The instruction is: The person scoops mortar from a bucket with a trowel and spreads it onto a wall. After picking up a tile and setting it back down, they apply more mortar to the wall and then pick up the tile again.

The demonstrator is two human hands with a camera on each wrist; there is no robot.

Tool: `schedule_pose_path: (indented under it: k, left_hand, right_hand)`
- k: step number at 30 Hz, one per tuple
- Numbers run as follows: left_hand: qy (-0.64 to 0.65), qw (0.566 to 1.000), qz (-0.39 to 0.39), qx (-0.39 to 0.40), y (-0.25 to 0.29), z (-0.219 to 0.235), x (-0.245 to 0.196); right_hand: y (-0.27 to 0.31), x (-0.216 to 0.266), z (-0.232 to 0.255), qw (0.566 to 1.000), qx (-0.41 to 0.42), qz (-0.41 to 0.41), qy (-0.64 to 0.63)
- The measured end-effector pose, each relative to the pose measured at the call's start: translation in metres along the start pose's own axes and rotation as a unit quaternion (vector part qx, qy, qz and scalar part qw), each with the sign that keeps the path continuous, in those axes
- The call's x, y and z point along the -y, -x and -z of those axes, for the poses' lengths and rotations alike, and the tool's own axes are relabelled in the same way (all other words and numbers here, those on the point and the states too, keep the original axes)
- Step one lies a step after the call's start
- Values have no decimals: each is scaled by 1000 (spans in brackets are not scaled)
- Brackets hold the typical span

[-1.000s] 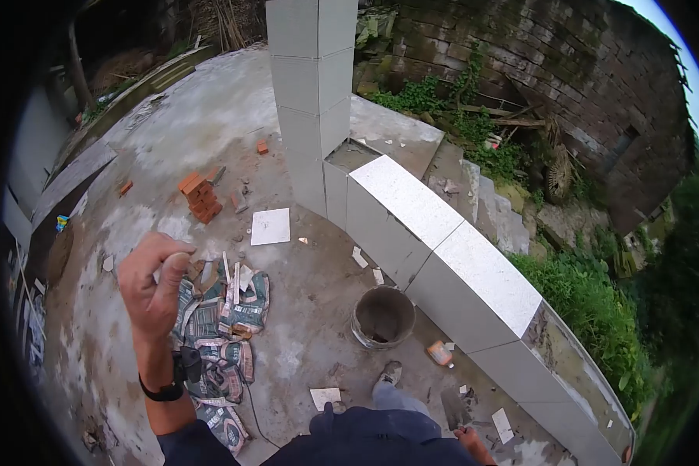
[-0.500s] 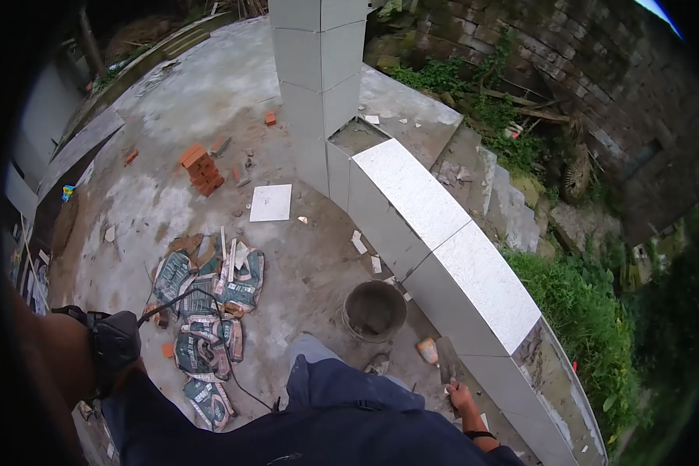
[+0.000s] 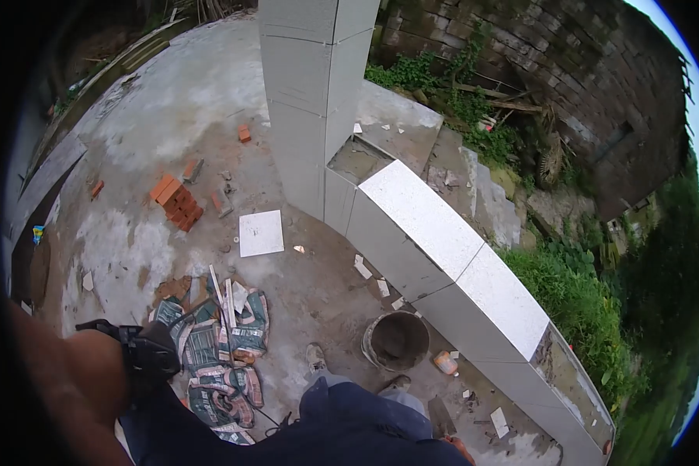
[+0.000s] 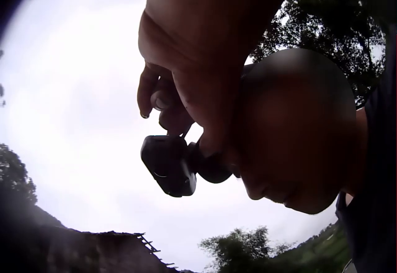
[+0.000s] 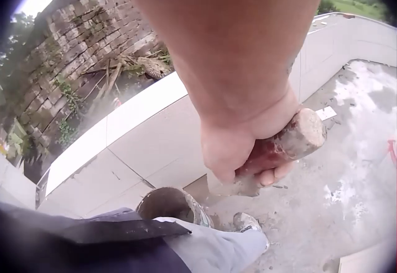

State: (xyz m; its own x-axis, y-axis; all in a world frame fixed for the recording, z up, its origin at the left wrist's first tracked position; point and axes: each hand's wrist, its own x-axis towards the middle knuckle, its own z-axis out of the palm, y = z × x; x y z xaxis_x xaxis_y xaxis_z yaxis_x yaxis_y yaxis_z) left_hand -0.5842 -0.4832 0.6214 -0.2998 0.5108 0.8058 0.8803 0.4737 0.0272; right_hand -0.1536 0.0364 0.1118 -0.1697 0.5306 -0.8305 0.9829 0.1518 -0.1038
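My right hand [image 5: 232,152] grips the thick, cement-smeared handle [image 5: 282,146] of a trowel. In the head view the trowel's flat grey blade [image 3: 440,417] shows low by the tiled wall, with only part of that hand in sight. My left hand [image 4: 180,87] is raised to the head, its fingers bent down close above a black head-worn camera [image 4: 167,166]. I cannot tell whether those fingers pinch part of it. The head view shows just the left forearm and its black wrist camera [image 3: 151,349]. A mortar-stained bucket [image 3: 370,359] stands in front of my feet.
A low wall with grey tiled sides [image 3: 400,260] and white top slabs [image 3: 423,213] runs along the right from a tiled pillar [image 3: 299,116]. Cement bags [image 3: 202,342], stacked bricks [image 3: 177,203], a loose white tile [image 3: 261,233] and an orange-labelled bottle [image 3: 445,363] lie on the concrete.
My left hand has risen from in front of me up to the head, leaving the head view. The right hand came further into view with the trowel, then sank back toward the lower edge.
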Motion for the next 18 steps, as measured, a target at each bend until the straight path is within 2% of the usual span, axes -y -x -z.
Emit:
schedule_pose_path:
  k: [1,2,3,4,6,8,9,12,14,15,16,17,18]
  left_hand:
    - [-18,999,-31,2,-66,-37,-17]
    - [-49,997,-61,-17,-100,-51,-10]
    - [-82,991,-94,-39,-86,-30,13]
    - [-116,983,-127,-60,-114,-33,26]
    - [-179,963,-175,-98,-122,-13,56]
    - [-226,948,-201,-100,-128,8,80]
    - [-239,944,-204,-97,-127,12,87]
    - [-230,954,-171,-92,-112,-1,99]
    - [-255,951,-143,-103,-103,-5,105]
    - [-235,959,-123,-98,-98,-17,107]
    - [-186,975,-101,-61,-94,-29,109]
    - [-142,985,-87,-33,-144,-74,103]
    - [-117,989,-85,-17,-144,-87,105]
  right_hand:
    - [-9,54,-45,999,12,27,-20]
    - [-36,132,-61,997,7,73,-35]
    - [-58,219,-74,991,2,122,-55]
    - [-73,306,-82,982,-4,171,-73]
    - [-84,455,-78,961,-17,259,-95]
    - [-80,552,-104,944,-6,315,-99]
    - [-83,572,-115,940,-1,327,-96]
    - [-115,535,-102,947,-11,316,-59]
    - [-133,555,-70,941,-23,338,-22]
    - [-147,512,-57,949,-29,314,-6]
    - [-140,411,-77,967,-13,256,4]
    - [-121,331,-92,979,-2,206,8]
    - [-106,291,-103,984,4,180,5]
